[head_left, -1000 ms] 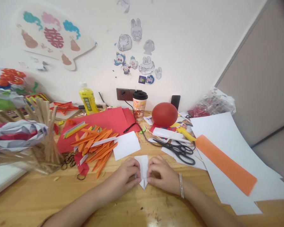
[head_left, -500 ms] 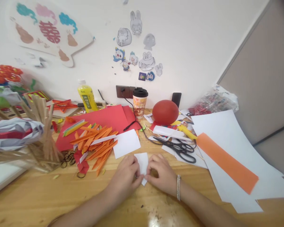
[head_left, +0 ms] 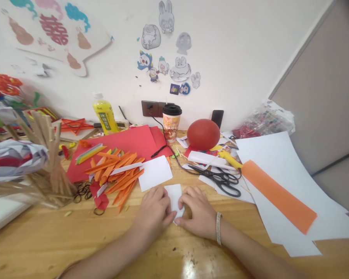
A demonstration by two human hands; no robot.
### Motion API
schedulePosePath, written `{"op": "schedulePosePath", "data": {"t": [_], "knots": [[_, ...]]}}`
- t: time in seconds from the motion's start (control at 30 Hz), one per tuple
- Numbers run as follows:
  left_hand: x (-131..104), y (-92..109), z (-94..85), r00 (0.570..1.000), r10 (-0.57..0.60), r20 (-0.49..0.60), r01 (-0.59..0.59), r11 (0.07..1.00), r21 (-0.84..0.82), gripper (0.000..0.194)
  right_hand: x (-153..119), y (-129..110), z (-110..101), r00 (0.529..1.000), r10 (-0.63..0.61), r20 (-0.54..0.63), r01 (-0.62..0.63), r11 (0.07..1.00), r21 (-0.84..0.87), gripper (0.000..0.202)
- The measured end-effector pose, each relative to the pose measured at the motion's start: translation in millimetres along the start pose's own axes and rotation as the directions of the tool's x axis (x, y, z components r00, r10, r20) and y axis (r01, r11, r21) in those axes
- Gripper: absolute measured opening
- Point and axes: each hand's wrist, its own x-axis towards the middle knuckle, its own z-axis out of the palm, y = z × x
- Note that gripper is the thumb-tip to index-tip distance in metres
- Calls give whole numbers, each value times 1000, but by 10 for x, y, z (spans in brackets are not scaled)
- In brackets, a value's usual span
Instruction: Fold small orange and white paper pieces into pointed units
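A small piece of white paper (head_left: 173, 192) lies on the wooden table between my two hands, its near end hidden in part by my fingers. My left hand (head_left: 155, 207) has its fingers curled onto the paper's left side, thumb at the lower part. On the other side my right hand (head_left: 197, 211) pinches at the right edge, thumb near the bottom end and index finger higher up. Beyond the hands lies a flat white paper sheet (head_left: 156, 174), beside a heap of folded orange paper strips (head_left: 125, 174).
Black scissors (head_left: 221, 179) rest right of centre, before a red balloon (head_left: 203, 134). Large white sheets (head_left: 270, 162) with an orange paper strip (head_left: 279, 197) cover the right. A lidded cup (head_left: 171, 124) and yellow bottle (head_left: 105, 115) stand behind. Wooden sticks (head_left: 54, 155) stand left.
Both thumbs have shifted slightly at the paper's near end, where its pointed tip now shows less. The whole view has tilted down a little.
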Motion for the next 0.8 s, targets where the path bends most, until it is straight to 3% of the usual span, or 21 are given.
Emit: {"op": "schedulePosePath", "data": {"t": [0.2, 0.53, 0.63, 0.7, 0.8], "knots": [[2, 7, -12, 1000, 8, 24, -9, 1000, 6, 12, -17, -29, -21, 999, 27, 41, -28, 999, 29, 41], [-7, -2, 1, 1000, 23, 3, -23, 999, 42, 13, 25, 28, 3, 1000, 8, 3, -8, 997, 75, 16], [-13, -1, 3, 1000, 29, -7, -28, 998, 56, 13, 29, 50, 7, 1000, 0, -13, 2, 995, 98, 22], [-16, 7, 7, 1000, 30, -7, -29, 998, 57, 13, 17, 48, 21, 999, 2, -39, 2, 996, 94, 16], [-17, 20, 8, 1000, 29, 3, -29, 998, 57, 13, -10, 24, 43, 998, 11, -57, -8, 999, 45, 32]]}}
